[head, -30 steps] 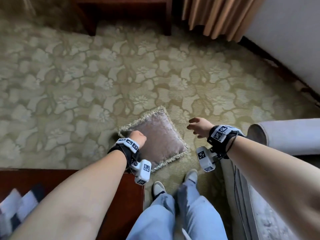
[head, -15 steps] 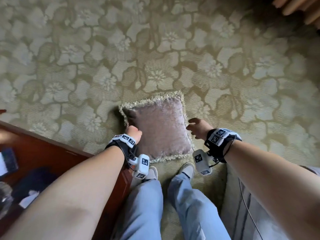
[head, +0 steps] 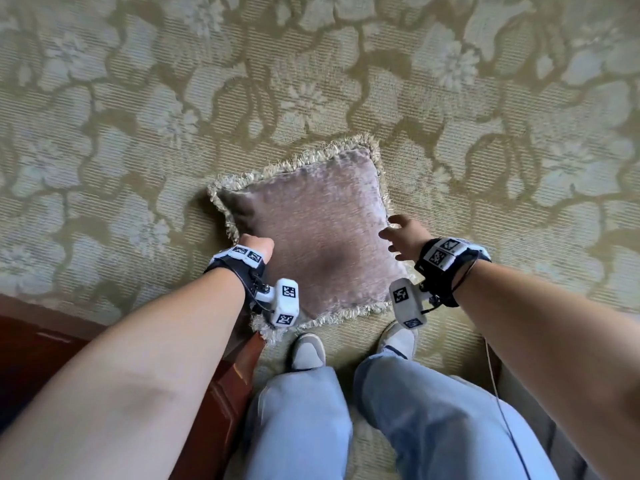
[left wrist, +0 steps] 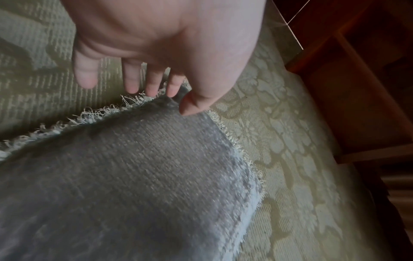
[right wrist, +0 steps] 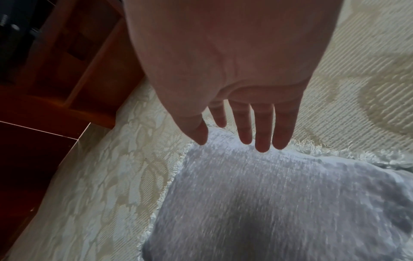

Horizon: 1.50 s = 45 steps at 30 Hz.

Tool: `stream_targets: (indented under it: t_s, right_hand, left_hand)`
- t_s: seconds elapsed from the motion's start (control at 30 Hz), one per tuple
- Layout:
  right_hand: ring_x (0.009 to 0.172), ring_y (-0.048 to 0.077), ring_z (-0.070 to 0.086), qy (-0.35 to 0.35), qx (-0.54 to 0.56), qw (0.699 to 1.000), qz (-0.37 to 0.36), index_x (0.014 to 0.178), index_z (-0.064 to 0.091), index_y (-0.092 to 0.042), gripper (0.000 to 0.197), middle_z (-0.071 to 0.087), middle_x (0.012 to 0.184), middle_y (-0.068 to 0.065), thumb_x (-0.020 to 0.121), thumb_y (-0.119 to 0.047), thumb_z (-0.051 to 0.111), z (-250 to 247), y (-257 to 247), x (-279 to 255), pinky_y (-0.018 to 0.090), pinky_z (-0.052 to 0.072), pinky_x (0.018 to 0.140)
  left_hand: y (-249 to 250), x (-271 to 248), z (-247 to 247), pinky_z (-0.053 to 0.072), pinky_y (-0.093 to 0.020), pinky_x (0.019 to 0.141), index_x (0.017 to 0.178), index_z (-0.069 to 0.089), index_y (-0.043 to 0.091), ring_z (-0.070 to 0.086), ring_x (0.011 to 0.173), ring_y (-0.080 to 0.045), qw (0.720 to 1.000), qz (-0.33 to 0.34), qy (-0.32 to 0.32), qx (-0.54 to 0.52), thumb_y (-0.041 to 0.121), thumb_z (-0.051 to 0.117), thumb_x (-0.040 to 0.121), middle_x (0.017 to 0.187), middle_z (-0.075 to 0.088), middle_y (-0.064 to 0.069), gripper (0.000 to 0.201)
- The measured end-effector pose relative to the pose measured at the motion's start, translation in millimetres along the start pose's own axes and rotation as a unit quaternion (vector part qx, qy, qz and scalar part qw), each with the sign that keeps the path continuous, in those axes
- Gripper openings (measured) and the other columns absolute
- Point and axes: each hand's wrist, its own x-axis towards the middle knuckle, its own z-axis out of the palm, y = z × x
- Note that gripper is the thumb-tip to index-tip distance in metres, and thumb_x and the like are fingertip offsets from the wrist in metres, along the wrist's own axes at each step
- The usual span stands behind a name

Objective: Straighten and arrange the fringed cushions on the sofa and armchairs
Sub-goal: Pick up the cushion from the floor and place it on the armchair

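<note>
A mauve velvet cushion (head: 322, 237) with a cream fringe lies flat on the floral carpet, just ahead of my feet. My left hand (head: 256, 245) is at its left edge. In the left wrist view the thumb sits on top of the cushion (left wrist: 134, 176) and the fingers reach past the fringe, so my left hand (left wrist: 176, 100) pinches a small peak of fabric at the edge. My right hand (head: 398, 233) hovers at the right edge. In the right wrist view its fingers are straight and spread over the cushion (right wrist: 268, 203), and my right hand (right wrist: 234, 139) holds nothing.
Dark red wooden furniture (head: 41, 348) stands close on my left, with its corner by my left forearm. My white shoes (head: 308, 351) are right behind the cushion. A grey upholstered seat edge (head: 519, 393) shows at lower right. Patterned carpet (head: 138, 133) stretches ahead.
The view has tilted down and closed in on the cushion. Both hands have come lower to its side edges, and the right hand now reaches the right edge.
</note>
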Motion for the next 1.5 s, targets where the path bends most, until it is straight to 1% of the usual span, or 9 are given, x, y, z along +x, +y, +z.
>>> stream_targets:
  t_s: [0.2,0.3,0.4,0.57,0.7,0.8,0.9,1.07,1.5]
  right_hand:
    - [0.111,0.030,0.060,0.027,-0.026,0.999,-0.039,0.151,0.028,-0.016,0.072,0.059,0.127,0.015,0.090,-0.029,0.065,28,18,75,0.037,0.051,0.091]
    - [0.093,0.026,0.061,0.036,-0.021,0.998,-0.044,0.151,0.028,-0.010,0.067,0.060,0.118,0.015,0.094,-0.023,0.060,37,22,102,0.024,0.044,0.065]
    - [0.101,0.027,0.058,0.060,-0.032,0.997,-0.046,0.144,0.038,-0.007,0.061,0.057,0.116,0.013,0.094,-0.034,0.059,47,26,132,0.031,0.043,0.086]
    - [0.097,0.026,0.054,0.046,-0.038,0.997,-0.054,0.113,0.049,-0.013,0.036,0.057,0.107,0.011,0.094,-0.042,0.057,54,36,156,0.032,0.040,0.085]
    - [0.112,0.027,0.058,0.028,0.039,0.998,-0.051,0.132,0.047,-0.012,0.051,0.059,0.120,0.004,0.091,-0.037,0.063,56,39,159,0.030,0.041,0.094]
    - [0.106,0.026,0.060,0.028,0.069,0.996,-0.049,0.131,0.051,-0.012,0.049,0.062,0.122,0.007,0.089,-0.034,0.066,54,37,159,0.031,0.044,0.092]
    - [0.091,0.020,0.058,0.038,0.041,0.997,-0.055,0.117,0.059,-0.015,0.032,0.063,0.103,0.002,0.090,-0.032,0.066,49,40,150,0.026,0.039,0.081]
    - [0.079,0.020,0.060,0.072,0.017,0.995,-0.070,0.079,0.059,-0.019,0.017,0.063,0.077,-0.003,0.090,-0.030,0.067,42,43,119,0.025,0.040,0.068]
    - [0.096,0.023,0.064,0.143,0.158,0.974,-0.075,0.109,0.069,-0.021,0.021,0.068,0.097,-0.001,0.088,-0.022,0.065,-42,23,-50,0.040,0.050,0.098]
  left_hand:
    - [-1,47,-1,0.048,-0.029,0.074,0.096,0.063,0.004,0.065,0.099,-0.032,0.999,-0.015,-0.029,-0.001,0.031,0.053,0.074,0.117,0.067,-0.011,0.036]
    - [0,57,5,0.045,-0.033,0.083,0.095,0.057,0.005,0.063,0.102,-0.031,0.999,-0.018,-0.028,-0.007,0.022,0.055,0.085,0.101,0.060,-0.011,0.020]
    - [-10,93,20,0.049,-0.038,0.087,0.090,0.059,-0.002,0.064,0.089,-0.033,0.998,-0.018,-0.041,-0.034,0.023,0.057,0.072,0.096,0.064,-0.014,0.030]
    - [-2,91,29,0.049,-0.042,0.094,0.074,0.046,0.002,0.055,0.080,-0.029,0.987,-0.049,-0.068,-0.135,0.012,0.052,0.072,0.081,0.049,-0.014,0.012]
    - [6,92,37,0.046,-0.050,0.092,0.083,0.050,0.001,0.054,0.078,-0.032,0.983,-0.052,-0.072,-0.161,0.014,0.050,0.048,0.074,0.049,-0.014,0.038]
    - [15,74,38,0.048,-0.034,0.078,0.106,0.062,-0.004,0.063,0.085,-0.034,0.995,-0.025,-0.046,-0.090,0.009,0.056,0.068,0.087,0.061,-0.020,0.041]
    - [17,71,40,0.051,-0.033,0.091,0.123,0.060,-0.004,0.062,0.114,-0.030,1.000,-0.024,-0.001,-0.006,0.010,0.056,0.081,0.125,0.063,-0.017,0.045]
    - [0,72,38,0.052,-0.039,0.097,0.113,0.061,0.002,0.064,0.106,-0.033,0.997,-0.029,0.032,-0.068,0.021,0.056,0.060,0.119,0.065,-0.017,0.057]
    - [37,-119,-59,0.044,-0.039,0.103,0.131,0.047,-0.001,0.056,0.118,-0.035,0.982,0.047,0.096,-0.156,0.013,0.059,0.079,0.129,0.058,-0.020,0.055]
